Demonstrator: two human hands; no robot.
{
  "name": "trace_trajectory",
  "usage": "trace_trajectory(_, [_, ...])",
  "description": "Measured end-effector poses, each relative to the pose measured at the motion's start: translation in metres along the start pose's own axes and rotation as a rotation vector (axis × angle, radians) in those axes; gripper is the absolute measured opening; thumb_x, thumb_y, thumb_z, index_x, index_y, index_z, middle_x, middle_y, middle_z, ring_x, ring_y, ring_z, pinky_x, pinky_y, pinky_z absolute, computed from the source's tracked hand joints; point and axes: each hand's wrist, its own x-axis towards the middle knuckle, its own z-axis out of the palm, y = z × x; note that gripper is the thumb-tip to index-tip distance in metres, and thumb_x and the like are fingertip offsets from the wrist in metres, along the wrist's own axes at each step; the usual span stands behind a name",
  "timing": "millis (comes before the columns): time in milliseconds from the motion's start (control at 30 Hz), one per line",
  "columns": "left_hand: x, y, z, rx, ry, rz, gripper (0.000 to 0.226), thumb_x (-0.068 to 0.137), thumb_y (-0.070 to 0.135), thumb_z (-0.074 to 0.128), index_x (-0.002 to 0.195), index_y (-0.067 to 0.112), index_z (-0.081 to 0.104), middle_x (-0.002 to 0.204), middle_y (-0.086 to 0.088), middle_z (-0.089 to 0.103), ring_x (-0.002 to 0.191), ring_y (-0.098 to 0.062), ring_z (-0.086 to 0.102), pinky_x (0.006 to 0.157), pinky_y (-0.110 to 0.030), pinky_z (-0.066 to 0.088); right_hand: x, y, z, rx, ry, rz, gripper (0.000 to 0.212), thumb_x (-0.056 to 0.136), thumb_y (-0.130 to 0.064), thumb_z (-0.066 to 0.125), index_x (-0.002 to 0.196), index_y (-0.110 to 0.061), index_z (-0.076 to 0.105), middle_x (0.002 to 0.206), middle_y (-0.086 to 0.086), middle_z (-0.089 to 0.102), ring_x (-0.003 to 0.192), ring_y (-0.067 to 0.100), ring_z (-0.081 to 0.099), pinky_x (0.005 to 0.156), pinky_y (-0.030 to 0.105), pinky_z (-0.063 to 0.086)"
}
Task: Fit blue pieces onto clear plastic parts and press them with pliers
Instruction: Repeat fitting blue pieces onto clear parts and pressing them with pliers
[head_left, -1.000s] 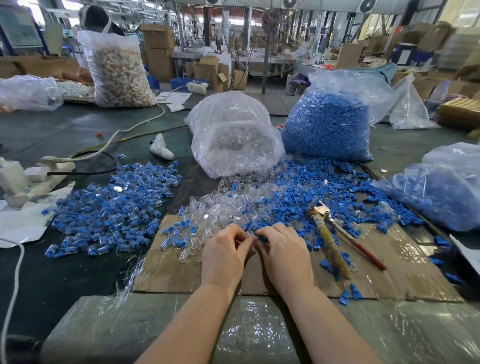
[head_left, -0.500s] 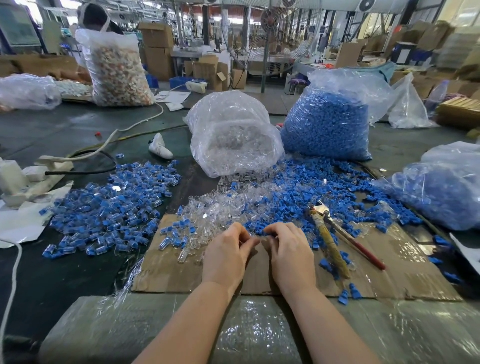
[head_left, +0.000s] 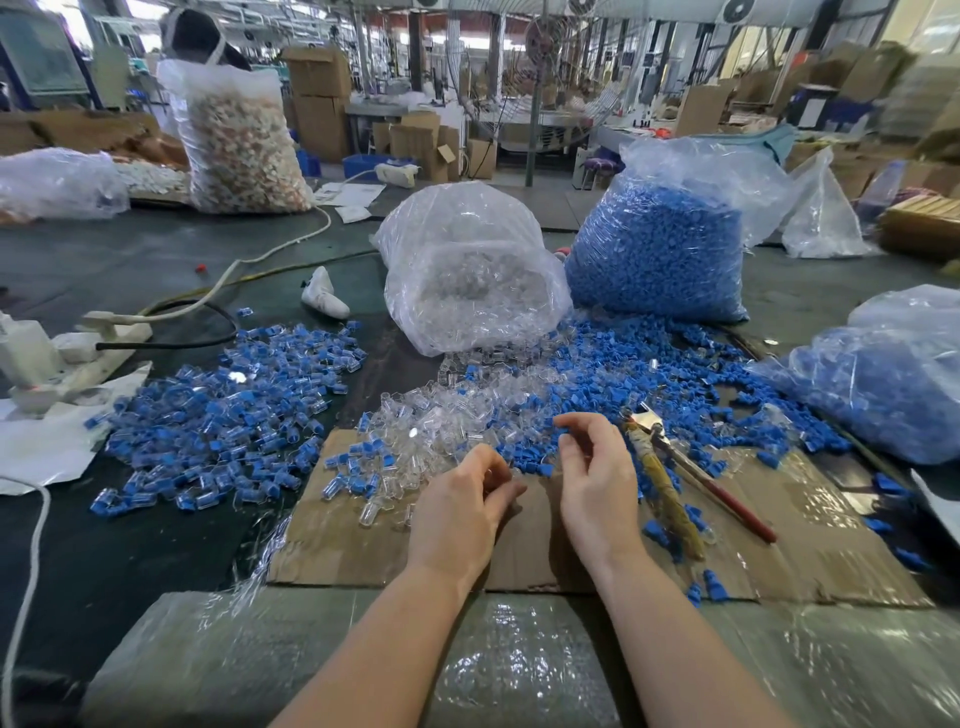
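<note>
My left hand (head_left: 460, 506) hovers over the cardboard sheet (head_left: 363, 540) with its fingers curled round a small clear plastic part, mostly hidden in the palm. My right hand (head_left: 597, 478) is raised beside it, and its fingertips pinch a blue piece (head_left: 565, 425) at the edge of the loose blue pieces (head_left: 649, 364). Loose clear parts (head_left: 441, 415) lie just beyond both hands. The pliers (head_left: 675, 467) rest on the cardboard right of my right hand, one handle tape-wrapped and one red, and neither hand touches them.
A heap of fitted blue-and-clear parts (head_left: 223, 415) lies to the left. Behind stand a bag of clear parts (head_left: 467, 270) and a bag of blue pieces (head_left: 660, 249), with another blue-filled bag (head_left: 883, 384) at right. A power strip (head_left: 67, 358) and cables lie far left.
My hands were pressed together over the cardboard; now they have parted, and the right hand has lifted toward the blue pieces.
</note>
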Motion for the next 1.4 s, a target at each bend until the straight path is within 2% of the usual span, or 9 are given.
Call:
trace_trajectory(200, [0.000,0.000,0.000,-0.012,-0.018,0.007,0.008,0.085,0.028,0.065,0.082,0.030,0.058,0.068,0.018,0.061,0.065,0.011,0.055,0.061,-0.002,0.040,0.007,0.002,-0.004,0.110,-0.006,0.084,0.017,0.088,-0.003,0.059,0.088,-0.020,0.062,0.083,-0.007,0.064,0.081,0.003,0.059,0.073,0.013,0.047])
trace_trajectory(433, [0.000,0.000,0.000,0.011,-0.014,0.020,0.004,0.088,0.027,0.062,0.092,0.026,0.063,0.079,0.012,0.068,0.072,0.001,0.060,0.067,-0.010,0.044,0.003,0.002,-0.010,0.104,0.019,0.080,0.013,0.089,-0.005,0.059,0.090,-0.017,0.062,0.082,-0.006,0.063,0.078,0.005,0.059,0.072,0.017,0.048])
trace_trajectory(567, [0.000,-0.001,0.001,0.037,-0.024,0.035,0.010,0.090,0.025,0.058,0.099,0.027,0.063,0.087,0.015,0.066,0.078,0.000,0.059,0.066,-0.005,0.038,-0.001,0.002,-0.011,0.050,-0.006,0.052,0.016,0.094,-0.008,0.051,0.098,-0.019,0.062,0.077,-0.003,0.059,0.062,0.004,0.049,0.058,0.017,0.040])
trace_trajectory(667, [0.001,-0.001,0.001,0.048,-0.032,0.041,0.011,0.091,0.025,0.058,0.100,0.028,0.063,0.091,0.014,0.066,0.082,-0.003,0.059,0.073,-0.014,0.044,-0.008,0.004,-0.006,-0.021,-0.041,0.033,0.020,0.095,-0.011,0.050,0.107,-0.019,0.063,0.088,-0.004,0.059,0.071,0.005,0.049,0.065,0.014,0.036])
trace_trajectory(800, [0.001,-0.001,0.001,0.046,-0.038,0.045,0.012,0.091,0.024,0.057,0.101,0.027,0.063,0.090,0.013,0.066,0.083,-0.004,0.060,0.078,-0.022,0.049,-0.013,0.007,-0.002,-0.136,-0.058,0.010,0.015,0.094,-0.013,0.053,0.102,-0.017,0.065,0.092,-0.009,0.060,0.084,-0.003,0.051,0.072,0.001,0.035])
trace_trajectory(967, [0.002,-0.002,0.000,0.041,-0.030,0.038,0.012,0.091,0.024,0.057,0.102,0.028,0.062,0.083,0.018,0.059,0.077,0.002,0.056,0.069,-0.009,0.041,-0.007,0.012,-0.009,-0.355,-0.046,-0.057,0.015,0.095,-0.009,0.049,0.098,-0.010,0.064,0.091,-0.002,0.058,0.087,0.013,0.052,0.073,0.017,0.036])
trace_trajectory(1167, [0.002,-0.001,0.000,0.040,-0.038,0.053,0.012,0.091,0.026,0.057,0.102,0.027,0.062,0.082,0.020,0.057,0.071,0.010,0.049,0.061,-0.001,0.036,-0.002,0.005,-0.019,-0.490,0.016,-0.138,0.018,0.095,-0.005,0.047,0.102,-0.006,0.063,0.097,0.004,0.058,0.077,0.015,0.051,0.071,0.032,0.046])
trace_trajectory(1300, [0.002,-0.002,-0.001,0.004,-0.036,0.024,0.011,0.090,0.026,0.059,0.100,0.027,0.062,0.079,0.022,0.056,0.073,0.010,0.052,0.062,-0.001,0.038,-0.008,-0.003,-0.012,-0.371,-0.046,-0.144,0.018,0.093,-0.004,0.051,0.104,-0.007,0.065,0.098,0.001,0.058,0.081,0.009,0.052,0.076,0.013,0.042])
trace_trajectory(1400, [0.003,-0.002,-0.001,-0.016,-0.033,0.012,0.011,0.089,0.024,0.061,0.099,0.026,0.063,0.080,0.020,0.059,0.077,0.002,0.057,0.072,-0.009,0.043,-0.012,-0.002,-0.011,-0.315,-0.091,-0.134,0.017,0.090,-0.002,0.055,0.099,-0.010,0.068,0.094,-0.002,0.059,0.082,0.006,0.053,0.076,0.003,0.036])
